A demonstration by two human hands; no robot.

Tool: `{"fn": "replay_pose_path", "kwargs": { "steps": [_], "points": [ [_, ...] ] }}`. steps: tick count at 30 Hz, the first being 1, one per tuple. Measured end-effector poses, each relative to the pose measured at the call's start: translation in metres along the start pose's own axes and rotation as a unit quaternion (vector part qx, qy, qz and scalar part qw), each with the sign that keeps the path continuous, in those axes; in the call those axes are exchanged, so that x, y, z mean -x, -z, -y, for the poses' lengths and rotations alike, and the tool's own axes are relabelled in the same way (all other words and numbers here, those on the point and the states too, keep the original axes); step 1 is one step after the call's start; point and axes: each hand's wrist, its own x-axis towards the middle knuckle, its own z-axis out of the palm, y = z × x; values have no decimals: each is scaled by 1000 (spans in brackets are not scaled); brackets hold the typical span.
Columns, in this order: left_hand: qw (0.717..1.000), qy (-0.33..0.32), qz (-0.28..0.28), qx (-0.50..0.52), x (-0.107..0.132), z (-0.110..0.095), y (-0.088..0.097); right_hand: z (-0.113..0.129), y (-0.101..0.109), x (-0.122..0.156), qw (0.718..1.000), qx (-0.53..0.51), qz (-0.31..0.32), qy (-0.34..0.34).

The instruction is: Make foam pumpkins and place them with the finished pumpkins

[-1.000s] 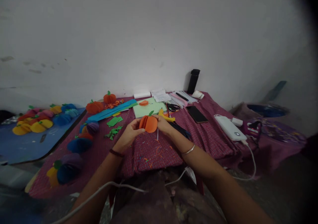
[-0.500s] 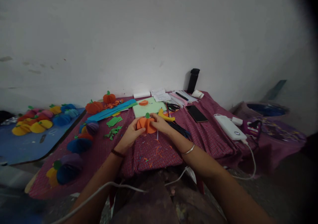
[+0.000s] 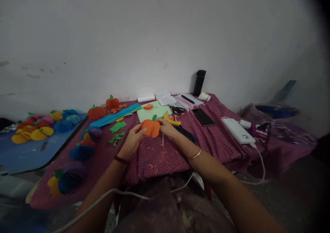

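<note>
Pinching an orange paper pumpkin (image 3: 151,129) at its nine-o'clock edge, the left hand (image 3: 134,138) lays its thumb on the front; the right hand (image 3: 166,127), fingers bent nearly closed, grips the two-o'clock edge. From the pumpkin, held above the red cloth (image 3: 216,143), green scraps (image 3: 117,138) lie toward nine, a pale-green sheet (image 3: 161,109) toward twelve, a phone (image 3: 203,117) toward three.

The paper pumpkin (image 3: 151,128) is showing bright orange, its leaf (image 3: 154,117) green. Behind the pumpkin, a sheet (image 3: 161,110) is showing pale green; to the pumpkin's left, strips (image 3: 116,115) are showing blue; to its right, a tool (image 3: 172,120) is showing yellow. Below it, the cloth (image 3: 219,136) is showing maroon, apparently finely checked.
</note>
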Motion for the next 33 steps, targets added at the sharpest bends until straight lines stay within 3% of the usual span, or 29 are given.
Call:
{"fn": "replay_pose_path", "kwargs": {
  "steps": [6,11,16,21,26,29,33],
  "points": [
    [975,-48,-88,-199,-6,15,8,3,-2,3,999,31,-13,8],
    [954,-92,-97,-267,-6,11,7,3,-2,4,998,56,10,-7],
    [968,-86,-93,-218,-6,11,7,-5,0,0,996,69,2,-48],
    [990,-9,-32,-133,-5,16,5,-7,1,-1,997,55,-18,-42],
    [984,-38,-46,-166,-4,15,3,-1,-4,4,999,-12,5,-49],
    [981,-47,-43,-183,-4,14,6,1,-5,5,998,-59,29,-19],
    [976,-73,-45,-198,-4,15,8,0,-3,4,997,-69,14,8]
  ]
}}
